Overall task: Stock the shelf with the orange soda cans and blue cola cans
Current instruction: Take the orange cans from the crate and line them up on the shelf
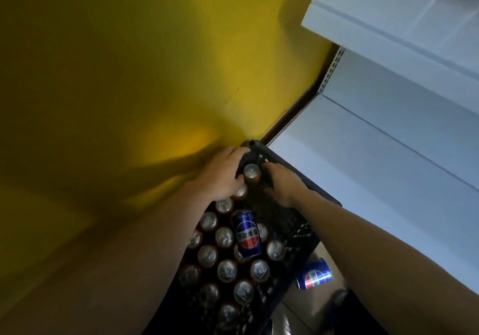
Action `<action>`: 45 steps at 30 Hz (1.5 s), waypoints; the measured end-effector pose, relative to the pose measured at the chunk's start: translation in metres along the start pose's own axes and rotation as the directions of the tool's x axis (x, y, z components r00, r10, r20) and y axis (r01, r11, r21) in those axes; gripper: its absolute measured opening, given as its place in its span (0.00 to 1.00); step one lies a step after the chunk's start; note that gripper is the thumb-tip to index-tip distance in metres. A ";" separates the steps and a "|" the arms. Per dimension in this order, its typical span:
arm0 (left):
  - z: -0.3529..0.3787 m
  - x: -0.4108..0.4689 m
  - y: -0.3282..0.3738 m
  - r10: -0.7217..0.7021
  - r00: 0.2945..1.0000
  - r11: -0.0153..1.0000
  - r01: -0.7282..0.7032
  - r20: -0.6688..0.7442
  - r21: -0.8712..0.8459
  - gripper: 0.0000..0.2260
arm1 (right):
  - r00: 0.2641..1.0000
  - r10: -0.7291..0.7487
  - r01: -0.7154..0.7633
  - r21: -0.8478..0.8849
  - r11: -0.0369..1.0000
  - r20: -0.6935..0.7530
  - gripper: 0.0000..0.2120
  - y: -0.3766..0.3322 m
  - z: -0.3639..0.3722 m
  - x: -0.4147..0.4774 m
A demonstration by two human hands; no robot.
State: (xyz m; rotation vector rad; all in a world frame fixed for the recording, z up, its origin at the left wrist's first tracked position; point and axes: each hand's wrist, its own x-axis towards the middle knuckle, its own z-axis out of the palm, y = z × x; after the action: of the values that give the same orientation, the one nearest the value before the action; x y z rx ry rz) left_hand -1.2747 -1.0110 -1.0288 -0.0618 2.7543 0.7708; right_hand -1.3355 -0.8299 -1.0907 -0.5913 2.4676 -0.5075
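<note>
Head view: in the crate's [305, 233] far corner the left hand [223, 176] and right hand [282, 184] flank an upright orange can [252, 172]; whether either grip pinches it cannot be told. A blue can [247, 233] lies atop the rest. Picking step, probably; next comes lifting it to the shelf [388, 158]

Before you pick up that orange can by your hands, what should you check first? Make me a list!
1. Grip on the upright orange soda can with the silver top, between the left hand and the right hand: cannot tell, too blurred.
2. Room on the white metal shelf: ok, bare surface shows.
3. Blue cola can lying on the upright cans: not ok, loose on its side.
4. Second blue cola can on the floor beside the dark plastic crate: not ok, outside the crate.
5. Crate beside the shelf: ok.
</note>
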 end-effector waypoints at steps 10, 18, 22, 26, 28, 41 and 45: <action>0.024 0.033 -0.028 -0.245 0.910 0.968 0.248 0.334 0.034 0.35 | 0.982 -0.013 0.060 -0.247 0.967 0.188 0.37 0.021 0.047 0.078; 0.020 0.038 -0.030 -0.229 0.849 0.972 0.172 0.476 0.161 0.37 | 0.993 -0.059 0.103 -0.492 0.864 0.104 0.29 0.008 0.066 0.099; 0.018 0.035 -0.031 -0.231 0.810 0.970 0.147 0.539 0.194 0.38 | 0.999 -0.017 0.038 -0.491 0.870 0.047 0.24 0.008 0.077 0.098; 0.019 0.036 -0.027 -0.230 0.826 0.971 0.157 0.515 0.182 0.38 | 0.998 -0.014 0.038 -0.487 0.872 0.054 0.24 0.009 0.074 0.092; 0.019 0.037 -0.025 -0.221 0.860 0.974 0.172 0.460 0.146 0.37 | 0.999 0.007 0.015 -0.460 0.888 0.045 0.25 0.009 0.068 0.084; -0.018 0.028 0.021 -0.049 0.972 0.998 0.058 0.231 -0.033 0.44 | 0.979 -0.057 0.032 -0.132 0.991 -0.197 0.33 -0.033 -0.055 -0.014; -0.039 0.018 0.044 0.037 0.995 0.988 -0.023 0.090 -0.151 0.49 | 0.920 0.050 0.010 0.152 0.988 -0.389 0.32 -0.049 -0.102 -0.050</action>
State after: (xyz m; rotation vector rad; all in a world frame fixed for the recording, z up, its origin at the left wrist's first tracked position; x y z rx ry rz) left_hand -1.3067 -0.9928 -0.9799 -0.0146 2.6116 0.9628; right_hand -1.3429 -0.8225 -0.9678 -0.4338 2.7707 -0.8704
